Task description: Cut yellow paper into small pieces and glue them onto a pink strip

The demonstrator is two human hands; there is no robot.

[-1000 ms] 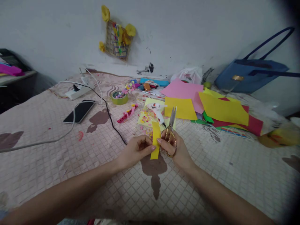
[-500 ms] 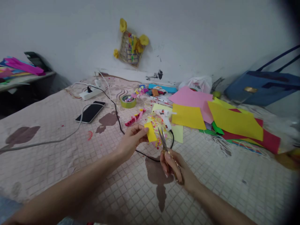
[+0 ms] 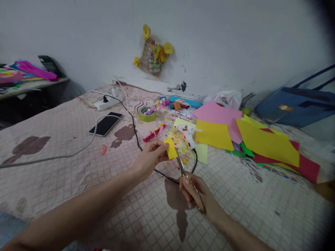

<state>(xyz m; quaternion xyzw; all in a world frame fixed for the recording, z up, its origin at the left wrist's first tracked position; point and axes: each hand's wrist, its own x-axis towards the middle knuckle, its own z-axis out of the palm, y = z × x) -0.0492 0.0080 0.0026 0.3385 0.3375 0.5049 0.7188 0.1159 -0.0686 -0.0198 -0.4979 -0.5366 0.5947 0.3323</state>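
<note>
Between the thumb and fingers of my left hand (image 3: 153,155) is a small yellow piece of paper (image 3: 171,149). My right hand (image 3: 195,191) grips a pair of scissors (image 3: 181,165) by the gold-coloured handles. The blades point up and away, close together, with their tips at the right edge of the yellow piece; whether they touch it I cannot tell. Behind the scissors a white glue gun (image 3: 190,136) lies on pale yellow paper (image 3: 201,153) strewn with small colourful scraps. A pink strip-like item (image 3: 154,132) rests just beyond my left hand.
A black cord (image 3: 136,132) runs under my left hand's side. To the left lie a phone (image 3: 106,123) and a power strip (image 3: 108,103). Green tape (image 3: 147,116) stands behind. Yellow sheets (image 3: 214,134), pink sheets and white string (image 3: 251,167) spread rightward, near a blue bag (image 3: 295,104).
The scissors' blades, spread apart before, have closed together and come up to the yellow paper's right edge. The whole view has shifted slightly, so things appear further right and lower.
</note>
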